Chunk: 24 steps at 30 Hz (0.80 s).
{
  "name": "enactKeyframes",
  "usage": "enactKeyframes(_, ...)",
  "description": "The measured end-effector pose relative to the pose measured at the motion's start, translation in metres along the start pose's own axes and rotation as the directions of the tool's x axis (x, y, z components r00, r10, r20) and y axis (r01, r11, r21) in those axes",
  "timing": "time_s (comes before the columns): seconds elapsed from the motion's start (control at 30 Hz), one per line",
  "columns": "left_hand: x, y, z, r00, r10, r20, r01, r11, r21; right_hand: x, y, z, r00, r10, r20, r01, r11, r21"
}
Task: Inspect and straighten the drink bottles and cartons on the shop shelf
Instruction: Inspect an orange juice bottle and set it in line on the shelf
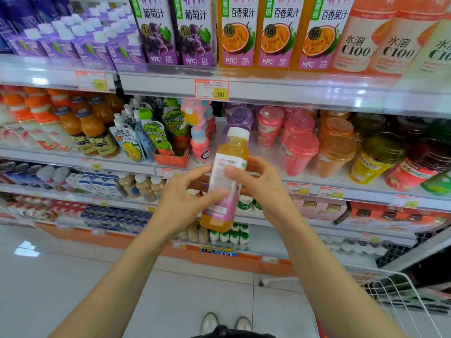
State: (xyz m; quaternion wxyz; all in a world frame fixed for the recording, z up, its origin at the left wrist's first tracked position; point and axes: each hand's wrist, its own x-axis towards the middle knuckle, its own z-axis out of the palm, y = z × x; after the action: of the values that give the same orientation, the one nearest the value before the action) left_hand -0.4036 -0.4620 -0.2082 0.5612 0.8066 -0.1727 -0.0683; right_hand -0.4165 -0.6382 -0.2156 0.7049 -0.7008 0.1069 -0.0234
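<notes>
An orange juice bottle (pixel 228 176) with a white cap and a pink-and-white label is held upright in front of the shelves, its back label facing me. My left hand (pixel 181 200) grips its lower half from the left, thumb across the label. My right hand (pixel 261 185) holds the middle from the right, thumb pressed on the label. On the top shelf stand purple grape juice cartons (pixel 175 32) and orange passion fruit cartons (pixel 275 32). Beside them are pale C100 bottles (pixel 380 45).
The middle shelf (pixel 268 167) carries orange bottles (pixel 90 128), drink pouches (pixel 144 135), and pink, orange and yellow cups (pixel 329 147). Lower shelves hold small bottles and boxes. A white wire basket (pixel 400 293) stands at the lower right. My shoes (pixel 225 323) are on the tiled floor.
</notes>
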Motion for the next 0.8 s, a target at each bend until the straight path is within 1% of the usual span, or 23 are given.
enactKeyframes(0.07, 0.002, 0.005, -0.01, 0.985, -0.106, 0.134, 0.127, 0.98, -0.155, -0.001, -0.003, -0.006, 0.998, 0.01, 0.057, -0.02, 0.984, 0.178)
enactKeyframes(0.1, 0.003, 0.007, -0.013, 0.96, -0.178, 0.215, 0.218, 0.959, -0.179, -0.002, -0.004, -0.008, 0.995, 0.002, 0.098, -0.026, 0.97, 0.242)
enactKeyframes(0.13, 0.002, 0.008, -0.015, 0.925, -0.244, 0.292, 0.308, 0.93, -0.199, -0.003, -0.005, -0.009, 0.99, -0.018, 0.137, -0.022, 0.957, 0.291)
enactKeyframes(0.17, 0.001, 0.01, -0.015, 0.897, -0.273, 0.348, 0.366, 0.9, -0.236, -0.004, -0.006, -0.009, 0.986, -0.039, 0.162, -0.015, 0.947, 0.321)
enactKeyframes(0.2, 0.002, 0.011, -0.014, 0.888, -0.282, 0.365, 0.39, 0.881, -0.269, -0.004, -0.007, -0.007, 0.983, -0.058, 0.175, -0.004, 0.942, 0.337)
enactKeyframes(0.27, 0.003, 0.014, -0.012, 0.901, -0.281, 0.332, 0.385, 0.871, -0.306, -0.006, -0.011, -0.004, 0.984, -0.061, 0.168, 0.002, 0.944, 0.33)
enactKeyframes(0.33, 0.004, 0.016, -0.008, 0.921, -0.312, 0.231, 0.371, 0.883, -0.287, -0.009, -0.012, -0.002, 0.986, -0.044, 0.16, 0.003, 0.969, 0.248)
enactKeyframes(0.37, 0.005, 0.015, -0.005, 0.937, -0.309, 0.162, 0.34, 0.911, -0.234, -0.011, -0.012, -0.002, 0.987, -0.033, 0.156, 0.003, 0.982, 0.188)
enactKeyframes(0.4, 0.005, 0.012, -0.004, 0.954, -0.287, 0.083, 0.296, 0.944, -0.145, -0.011, -0.01, -0.002, 0.989, -0.026, 0.148, 0.007, 0.991, 0.132)
enactKeyframes(0.43, 0.005, 0.01, -0.003, 0.967, -0.254, 0.016, 0.254, 0.966, -0.042, -0.011, -0.009, -0.002, 0.991, -0.013, 0.134, -0.001, 0.994, 0.107)
enactKeyframes(0.47, 0.005, 0.01, -0.004, 0.974, -0.225, -0.023, 0.225, 0.974, 0.014, -0.008, -0.007, -0.004, 0.993, 0.001, 0.115, -0.014, 0.993, 0.116)
enactKeyframes(0.5, 0.005, 0.01, -0.007, 0.976, -0.215, -0.029, 0.215, 0.976, 0.007, -0.006, -0.008, -0.006, 0.995, 0.021, 0.097, -0.036, 0.987, 0.154)
enactKeyframes(0.53, 0.006, 0.012, -0.011, 0.973, -0.232, 0.002, 0.231, 0.97, -0.08, -0.004, -0.009, -0.008, 0.996, 0.05, 0.078, -0.066, 0.975, 0.211)
enactKeyframes(0.6, 0.008, 0.02, -0.019, 0.95, -0.288, 0.124, 0.31, 0.92, -0.24, -0.001, -0.011, -0.011, 0.989, 0.119, 0.083, -0.14, 0.936, 0.322)
enactKeyframes(0.67, 0.011, 0.024, -0.023, 0.922, -0.316, 0.225, 0.372, 0.885, -0.279, -0.001, -0.011, -0.011, 0.974, 0.174, 0.146, -0.217, 0.905, 0.367)
enactKeyframes(0.7, 0.012, 0.024, -0.023, 0.914, -0.326, 0.243, 0.389, 0.875, -0.289, -0.001, -0.011, -0.01, 0.966, 0.194, 0.169, -0.246, 0.891, 0.381)
enactKeyframes(0.8, 0.015, 0.025, -0.019, 0.905, -0.357, 0.232, 0.415, 0.861, -0.293, -0.001, -0.006, -0.008, 0.953, 0.255, 0.165, -0.3, 0.87, 0.391)
